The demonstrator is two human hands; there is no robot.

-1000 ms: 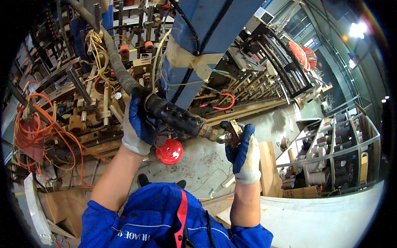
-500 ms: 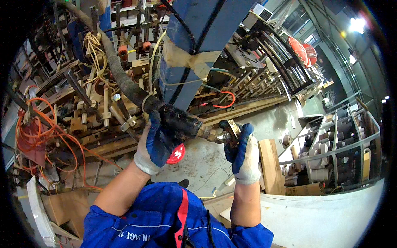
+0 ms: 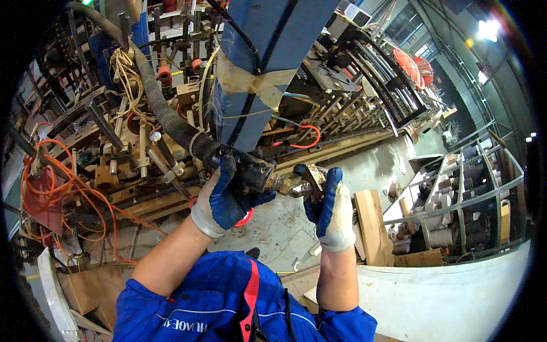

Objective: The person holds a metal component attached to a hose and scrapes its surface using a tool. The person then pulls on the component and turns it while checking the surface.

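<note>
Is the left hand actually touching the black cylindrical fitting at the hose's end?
Touching. The head view shows the gloved left hand cupping the black cylindrical fitting, thumb overlapping its side and fingers curled beneath, with no gap visible.

Spreads underfoot as a grey concrete floor (image 3: pixel 279 242), strewn with dark debris, with 1 dark shoe (image 3: pixel 254 252) showing on it. Bears a brown cardboard piece (image 3: pixel 85 285) at lower left. Rises at right into an open-framed metal rack (image 3: pixel 424 219), loaded with pale and dark spools (image 3: pixel 441 236) across several compartments, standing near a wooden plank (image 3: pixel 373 228).
</note>
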